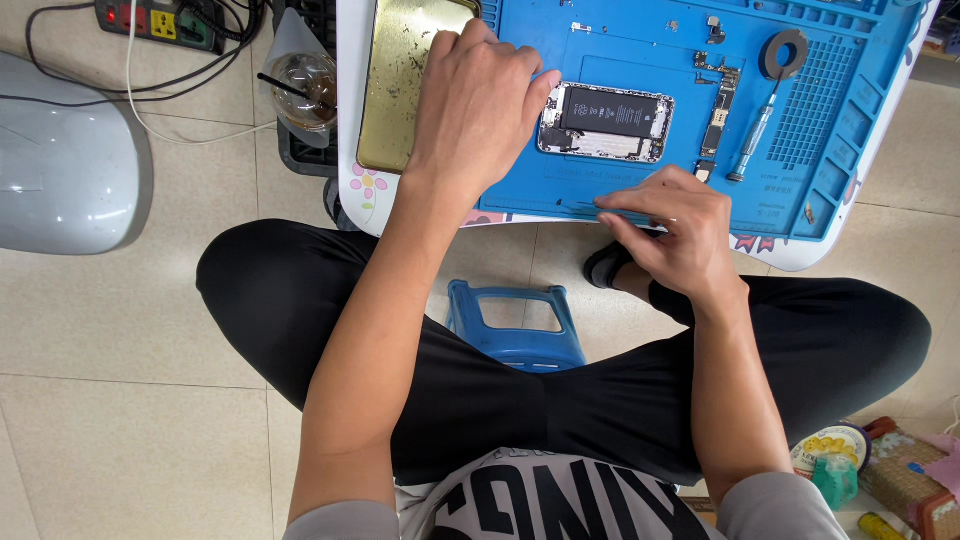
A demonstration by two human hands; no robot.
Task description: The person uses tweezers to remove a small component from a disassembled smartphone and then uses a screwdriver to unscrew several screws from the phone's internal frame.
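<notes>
Two hands work over the blue mat [640, 30]; the opened phone [604, 122] lies between them, long axis left to right; left hand [478, 100] rests flat, touching its left end, nearer; right hand [672, 225] pinches something thin at the mat's near edge.

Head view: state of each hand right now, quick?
Left hand: open, flat beside the opened phone body with black battery, holding nothing.
Right hand: fingers pinched at the blue silicone repair mat; contents cannot be told.
</notes>
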